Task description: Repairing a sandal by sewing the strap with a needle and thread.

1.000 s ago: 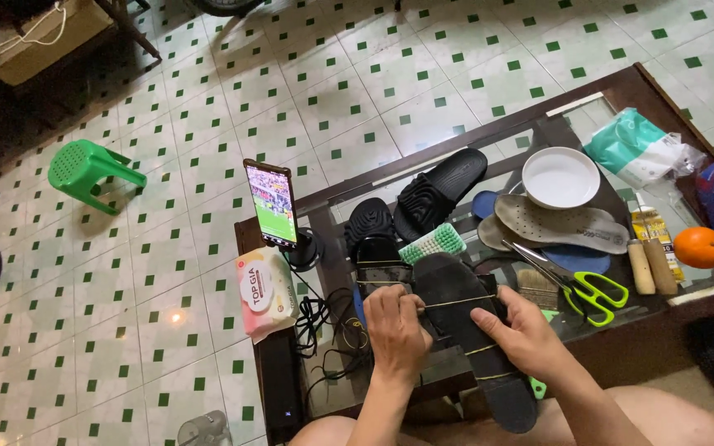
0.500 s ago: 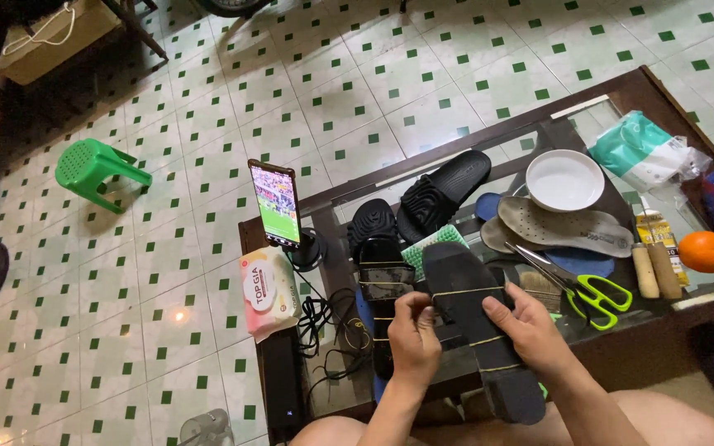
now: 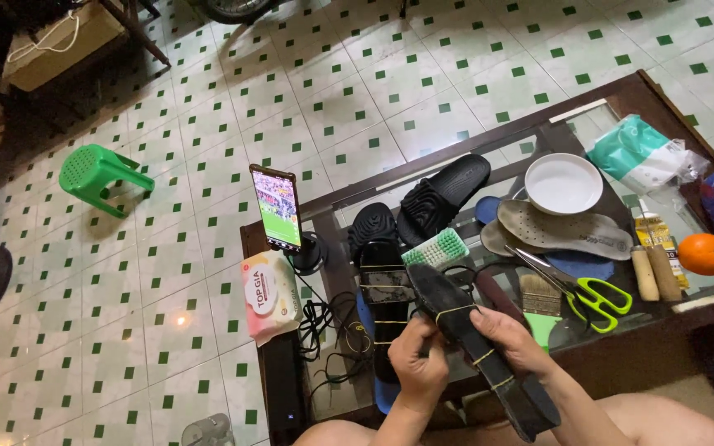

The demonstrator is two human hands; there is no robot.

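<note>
My left hand (image 3: 420,362) and my right hand (image 3: 509,337) both grip a long black shoe sole (image 3: 460,318) bound with several yellow rubber bands. The sole is lifted and tilted, its toe pointing up-left over the glass table (image 3: 456,177). A second black sandal (image 3: 385,291), also wrapped in bands, lies flat on the glass just left of it.
On the table lie a black slide sandal (image 3: 445,198), a green brush (image 3: 436,249), green-handled scissors (image 3: 582,289), a white bowl (image 3: 564,183), beige insoles (image 3: 564,230), an orange (image 3: 706,253), a wipes pack (image 3: 271,296) and a propped phone (image 3: 277,206). A green stool (image 3: 97,175) stands on the tiled floor.
Both hands have lifted the banded sole off the table and turned it on a diagonal, uncovering the second banded sandal beneath.
</note>
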